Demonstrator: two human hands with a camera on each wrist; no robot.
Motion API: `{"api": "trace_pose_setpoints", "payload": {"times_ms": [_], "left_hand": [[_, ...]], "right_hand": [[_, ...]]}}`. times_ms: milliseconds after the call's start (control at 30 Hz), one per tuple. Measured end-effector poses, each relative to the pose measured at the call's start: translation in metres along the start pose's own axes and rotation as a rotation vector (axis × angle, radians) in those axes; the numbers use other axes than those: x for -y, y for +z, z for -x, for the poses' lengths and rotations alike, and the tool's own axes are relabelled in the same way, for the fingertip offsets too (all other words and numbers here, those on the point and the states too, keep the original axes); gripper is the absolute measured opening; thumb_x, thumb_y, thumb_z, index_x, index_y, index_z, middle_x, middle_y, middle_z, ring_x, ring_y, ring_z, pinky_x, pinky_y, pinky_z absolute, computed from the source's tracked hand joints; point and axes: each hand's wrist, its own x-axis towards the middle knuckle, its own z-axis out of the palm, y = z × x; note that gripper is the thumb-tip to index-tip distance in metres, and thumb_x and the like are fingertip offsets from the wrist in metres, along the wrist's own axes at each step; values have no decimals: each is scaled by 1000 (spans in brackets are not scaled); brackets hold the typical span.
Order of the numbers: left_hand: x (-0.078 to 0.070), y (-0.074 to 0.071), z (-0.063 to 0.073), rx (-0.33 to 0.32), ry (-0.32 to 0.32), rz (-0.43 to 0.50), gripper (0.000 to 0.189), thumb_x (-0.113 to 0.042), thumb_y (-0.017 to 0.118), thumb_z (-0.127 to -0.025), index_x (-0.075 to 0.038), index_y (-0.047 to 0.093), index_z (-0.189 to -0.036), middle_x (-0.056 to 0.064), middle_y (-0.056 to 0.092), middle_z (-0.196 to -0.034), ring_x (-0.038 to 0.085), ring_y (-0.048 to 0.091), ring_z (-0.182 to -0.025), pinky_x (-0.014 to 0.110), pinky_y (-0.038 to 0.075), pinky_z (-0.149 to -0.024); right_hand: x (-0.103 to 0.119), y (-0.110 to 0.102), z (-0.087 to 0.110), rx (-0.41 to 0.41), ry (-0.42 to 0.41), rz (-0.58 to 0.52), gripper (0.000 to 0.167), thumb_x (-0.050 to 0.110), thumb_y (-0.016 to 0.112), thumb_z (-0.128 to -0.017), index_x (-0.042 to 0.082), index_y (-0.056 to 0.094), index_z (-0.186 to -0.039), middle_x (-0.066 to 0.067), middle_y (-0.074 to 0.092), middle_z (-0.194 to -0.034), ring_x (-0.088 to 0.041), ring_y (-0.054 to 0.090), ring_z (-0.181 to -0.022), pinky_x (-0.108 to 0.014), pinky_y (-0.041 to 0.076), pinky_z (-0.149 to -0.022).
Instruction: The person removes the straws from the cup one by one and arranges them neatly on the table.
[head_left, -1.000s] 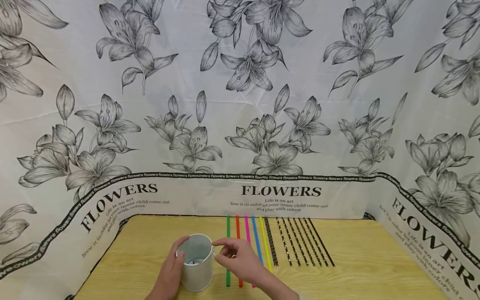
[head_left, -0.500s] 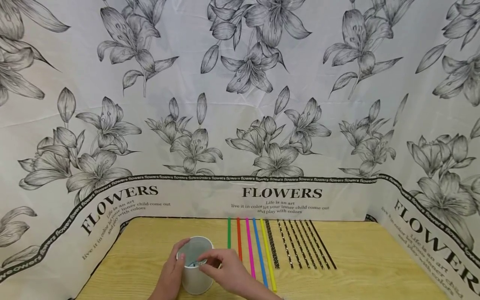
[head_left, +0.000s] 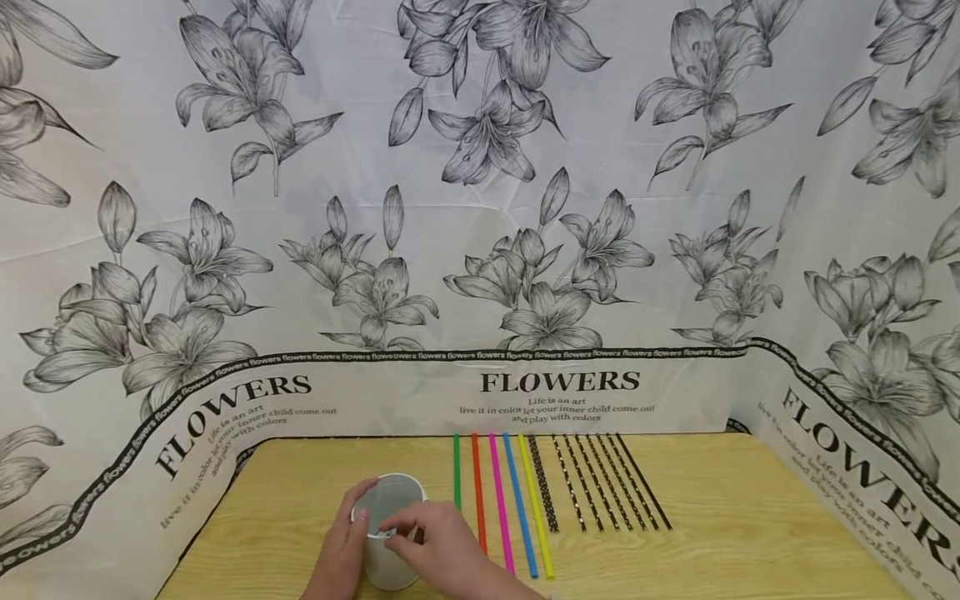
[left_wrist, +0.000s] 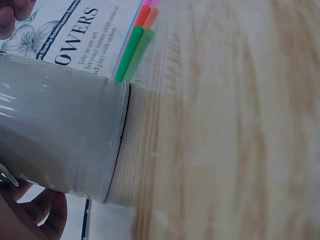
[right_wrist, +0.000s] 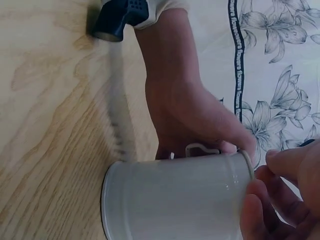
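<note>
A white metal pail (head_left: 386, 568) stands upright on the table near its front, mouth up. My left hand (head_left: 341, 542) grips its left side, thumb at the rim. My right hand (head_left: 450, 546) bends over the near right part of the rim, thumb and forefinger close together. In the right wrist view, the right fingertips (right_wrist: 260, 175) are right at the pail's rim; I cannot tell whether they pinch anything. A small bent wire bracket (right_wrist: 202, 148) juts from the pail's side beside the left hand. The left wrist view shows the pail (left_wrist: 60, 120) from its side.
Right of the pail lie green (head_left: 457, 471), red (head_left: 477, 492), pink (head_left: 500, 500), blue (head_left: 521, 504) and yellow (head_left: 536, 504) straws. Several black patterned sticks (head_left: 592, 483) lie farther right. A flower-printed cloth (head_left: 555, 408) borders the table (head_left: 750, 517).
My right hand has moved left from beside the pail's right edge to over its near rim, covering more of the straws' near ends. My left hand keeps its grip.
</note>
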Motion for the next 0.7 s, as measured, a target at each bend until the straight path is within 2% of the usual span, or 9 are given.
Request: {"api": "trace_pose_setpoints", "payload": {"times_ms": [167, 300, 367, 467, 567, 700], "left_hand": [[0, 2, 1, -12, 14, -14, 36, -20, 33, -106, -15, 44, -140, 17, 55, -131, 33, 53, -114, 52, 45, -88], [1, 1, 1, -13, 24, -28, 36, -20, 33, -106, -16, 44, -141, 15, 55, -132, 32, 53, -115, 51, 44, -89], [1, 0, 1, 0, 17, -31, 36, -21, 32, -106, -17, 43, -141, 15, 54, -133, 31, 52, -116, 51, 44, -90], [0, -1, 1, 4, 16, -33, 36, -22, 32, -107, -17, 42, -141, 14, 55, -133, 31, 52, -117, 50, 44, -91], [0, 0, 1, -18, 29, -51, 36, -20, 33, -106, -17, 44, -140, 10, 57, -131, 27, 53, -117, 47, 43, -93], [1, 1, 2, -39, 37, -58, 36, -17, 34, -105, -16, 46, -139, 8, 58, -129, 23, 55, -114, 41, 43, -94]], "right_hand": [[-2, -1, -2, -7, 42, 61, 11, 9, 71, -87, 10, 77, -96, 16, 64, -81, 5, 54, -68, -16, 48, -58], [-1, -1, -4, -60, 10, 187, 10, 10, 74, -85, 13, 79, -94, 13, 60, -81, 6, 50, -63, -13, 44, -55], [1, -4, -3, -100, -36, 200, 10, 9, 74, -85, 13, 78, -93, 9, 60, -83, 6, 49, -63, -12, 44, -55], [3, -12, -3, -132, -87, 75, 10, 10, 71, -88, 11, 77, -96, 3, 64, -89, 2, 56, -71, -17, 49, -58], [7, -27, -3, -162, -67, -148, 14, 12, 68, -91, 7, 75, -102, -2, 70, -96, -5, 64, -80, -28, 56, -61], [16, -58, -1, -299, -47, -360, 19, 10, 65, -92, -2, 69, -107, -15, 70, -100, -13, 66, -77, -36, 57, -62]]}}
